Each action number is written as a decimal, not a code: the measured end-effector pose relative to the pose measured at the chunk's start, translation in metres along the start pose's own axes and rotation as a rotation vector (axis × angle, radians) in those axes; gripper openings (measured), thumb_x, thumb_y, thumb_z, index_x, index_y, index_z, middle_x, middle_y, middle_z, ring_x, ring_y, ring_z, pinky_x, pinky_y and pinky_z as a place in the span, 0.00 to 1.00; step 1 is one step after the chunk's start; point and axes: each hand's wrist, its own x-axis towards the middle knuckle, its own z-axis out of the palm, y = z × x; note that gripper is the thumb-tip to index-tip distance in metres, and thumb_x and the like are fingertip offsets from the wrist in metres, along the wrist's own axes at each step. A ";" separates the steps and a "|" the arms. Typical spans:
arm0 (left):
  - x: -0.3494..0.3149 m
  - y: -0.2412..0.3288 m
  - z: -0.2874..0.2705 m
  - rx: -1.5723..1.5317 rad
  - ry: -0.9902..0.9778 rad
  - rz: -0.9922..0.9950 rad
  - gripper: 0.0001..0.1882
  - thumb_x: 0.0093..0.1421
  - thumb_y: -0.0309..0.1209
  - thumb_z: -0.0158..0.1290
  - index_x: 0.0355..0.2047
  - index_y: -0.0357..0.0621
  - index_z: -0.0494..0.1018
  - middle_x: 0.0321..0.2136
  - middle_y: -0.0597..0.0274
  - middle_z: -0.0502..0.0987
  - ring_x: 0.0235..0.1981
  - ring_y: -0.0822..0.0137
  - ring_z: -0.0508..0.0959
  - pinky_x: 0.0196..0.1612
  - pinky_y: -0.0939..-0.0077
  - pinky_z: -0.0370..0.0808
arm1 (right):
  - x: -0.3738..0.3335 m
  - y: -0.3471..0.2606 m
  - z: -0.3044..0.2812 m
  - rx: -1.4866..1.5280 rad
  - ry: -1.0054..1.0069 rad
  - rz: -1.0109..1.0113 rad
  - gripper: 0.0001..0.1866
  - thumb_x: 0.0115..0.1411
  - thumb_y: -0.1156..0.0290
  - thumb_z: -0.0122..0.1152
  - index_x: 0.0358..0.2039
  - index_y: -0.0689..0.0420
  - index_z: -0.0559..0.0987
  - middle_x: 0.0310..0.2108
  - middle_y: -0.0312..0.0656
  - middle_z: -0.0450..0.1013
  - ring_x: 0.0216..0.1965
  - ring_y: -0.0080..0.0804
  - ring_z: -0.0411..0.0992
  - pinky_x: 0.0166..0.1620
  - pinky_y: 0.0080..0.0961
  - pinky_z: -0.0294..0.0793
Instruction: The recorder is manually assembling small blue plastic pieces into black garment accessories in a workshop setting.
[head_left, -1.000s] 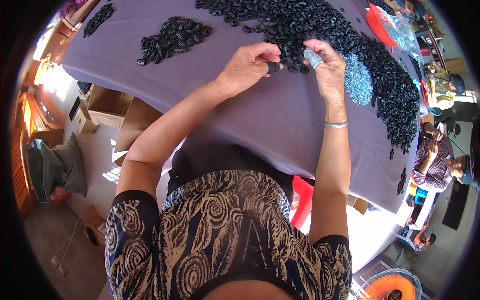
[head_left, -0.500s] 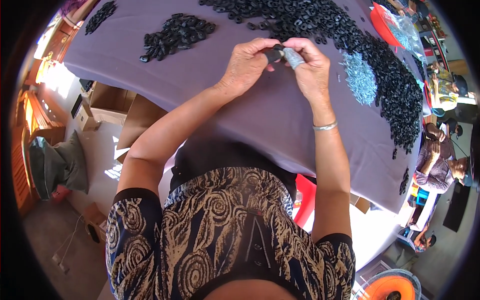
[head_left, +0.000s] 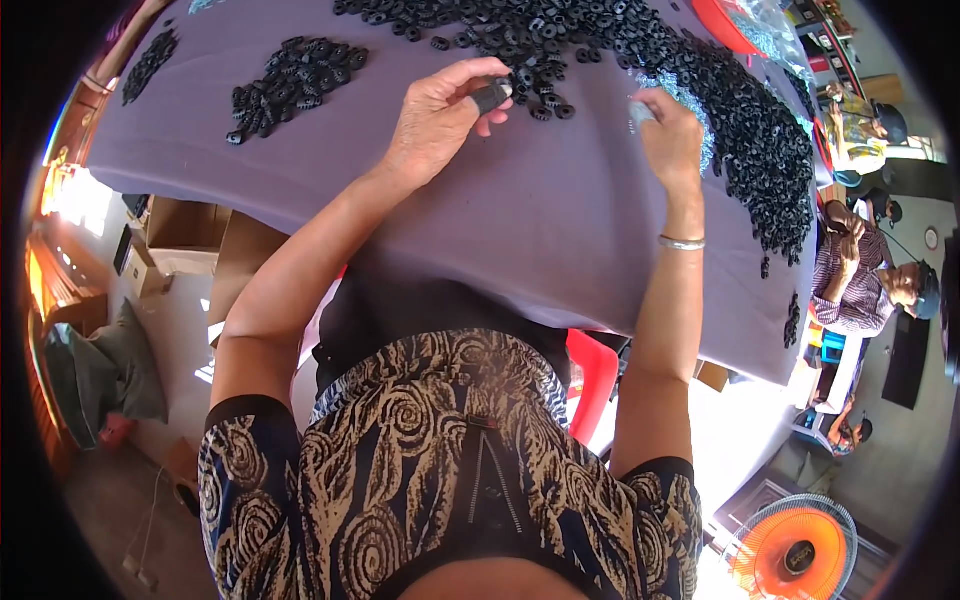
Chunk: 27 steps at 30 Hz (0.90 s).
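My left hand (head_left: 435,120) is closed, pinching a small black plastic part (head_left: 504,80) between thumb and fingertips; a dark cover wraps its thumb. To its right, my right hand (head_left: 672,140) has curled fingers drawn to a thumb wrapped in pale tape. It is at the near-left edge of a heap of tiny light-blue metallic pieces (head_left: 706,150), partly covering it. Whether something sits in its fingertips is too small to tell. Loose black ring-like parts (head_left: 545,105) lie just beyond my left hand, spilling from a large black pile (head_left: 765,160).
Two smaller groups of black parts, a middle one (head_left: 295,85) and a far-left one (head_left: 150,68), lie on the purple-grey tablecloth (head_left: 560,240). A red basin (head_left: 728,25) stands at the back right. An orange fan (head_left: 795,555) is at lower right; other people sit along the right.
My hands were together at the black part; now they are apart. The right has moved right to the light-blue heap, while the left keeps the part. The whole view has shifted slightly.
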 end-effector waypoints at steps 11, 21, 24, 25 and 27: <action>-0.002 0.007 0.003 -0.199 -0.032 -0.123 0.25 0.48 0.10 0.33 0.43 0.41 0.70 0.42 0.55 0.72 0.38 0.59 0.78 0.36 0.72 0.77 | -0.013 0.001 0.022 -0.407 0.013 -0.297 0.08 0.44 0.84 0.53 0.26 0.62 0.75 0.30 0.49 0.73 0.35 0.47 0.72 0.39 0.37 0.73; 0.001 0.009 -0.005 -0.305 -0.095 -0.179 0.25 0.50 0.12 0.35 0.45 0.41 0.70 0.43 0.53 0.72 0.42 0.59 0.77 0.41 0.71 0.76 | -0.010 -0.023 0.029 0.278 -0.058 -0.104 0.10 0.48 0.82 0.57 0.34 0.60 0.78 0.27 0.42 0.74 0.26 0.29 0.74 0.30 0.24 0.73; 0.001 0.013 -0.001 -0.366 -0.027 -0.236 0.20 0.53 0.13 0.38 0.43 0.41 0.71 0.42 0.56 0.73 0.42 0.60 0.77 0.40 0.73 0.75 | -0.010 -0.051 0.031 0.678 -0.176 0.035 0.09 0.53 0.83 0.55 0.34 0.60 0.79 0.26 0.34 0.73 0.27 0.17 0.70 0.31 0.15 0.72; 0.002 0.009 -0.002 -0.392 -0.031 -0.240 0.17 0.55 0.15 0.41 0.43 0.41 0.72 0.42 0.58 0.73 0.40 0.63 0.76 0.38 0.74 0.75 | -0.010 -0.062 0.032 0.896 -0.214 0.089 0.09 0.54 0.83 0.54 0.34 0.60 0.79 0.27 0.32 0.73 0.28 0.17 0.70 0.31 0.15 0.72; 0.002 0.004 -0.005 -0.415 -0.036 -0.243 0.14 0.57 0.17 0.43 0.42 0.41 0.73 0.41 0.60 0.73 0.39 0.65 0.76 0.37 0.75 0.74 | -0.010 -0.075 0.037 1.036 -0.227 0.081 0.08 0.55 0.84 0.54 0.34 0.61 0.79 0.29 0.33 0.73 0.29 0.18 0.70 0.32 0.15 0.74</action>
